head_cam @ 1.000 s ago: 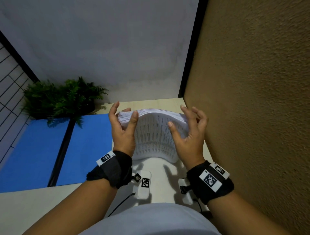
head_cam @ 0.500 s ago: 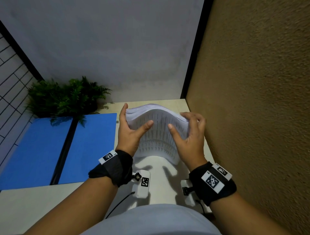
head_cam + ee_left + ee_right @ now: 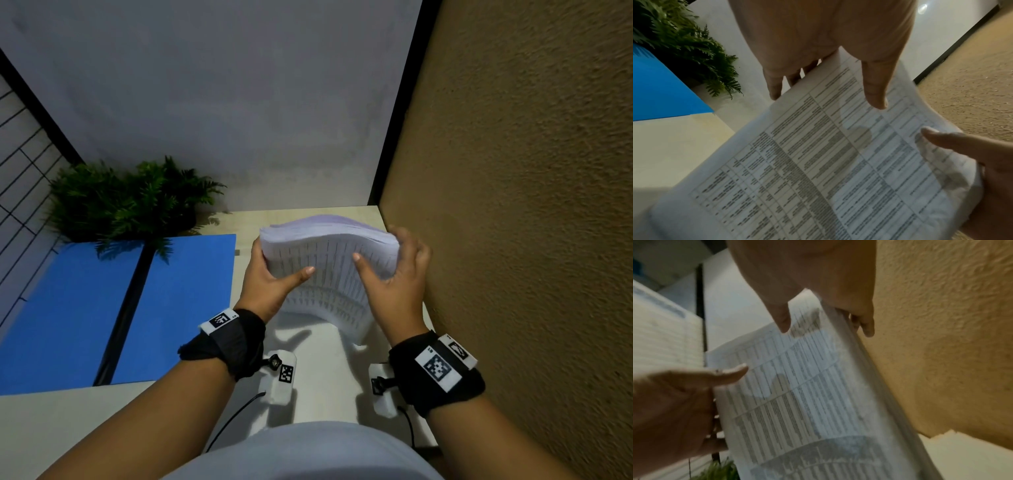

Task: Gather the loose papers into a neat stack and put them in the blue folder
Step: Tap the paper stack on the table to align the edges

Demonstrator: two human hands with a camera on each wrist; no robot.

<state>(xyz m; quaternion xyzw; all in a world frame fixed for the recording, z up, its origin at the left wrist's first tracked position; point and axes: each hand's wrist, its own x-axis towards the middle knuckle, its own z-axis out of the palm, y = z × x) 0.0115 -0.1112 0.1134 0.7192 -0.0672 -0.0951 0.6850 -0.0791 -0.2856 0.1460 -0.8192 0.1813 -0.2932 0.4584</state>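
Head view: open blue folder (image 3: 102, 308) bare.

I count one stack of papers (image 3: 329, 270), too many sheets in it for me to number, with printed tables on the facing page. I see two hands on it: one left hand (image 3: 274, 277) and one right hand (image 3: 394, 281). One blue folder (image 3: 113, 308) lies open on the tabletop (image 3: 51, 428), showing two blue panels and one dark spine between them. One green plant (image 3: 130, 202) stands behind it. Each wrist carries one black band, two in all.
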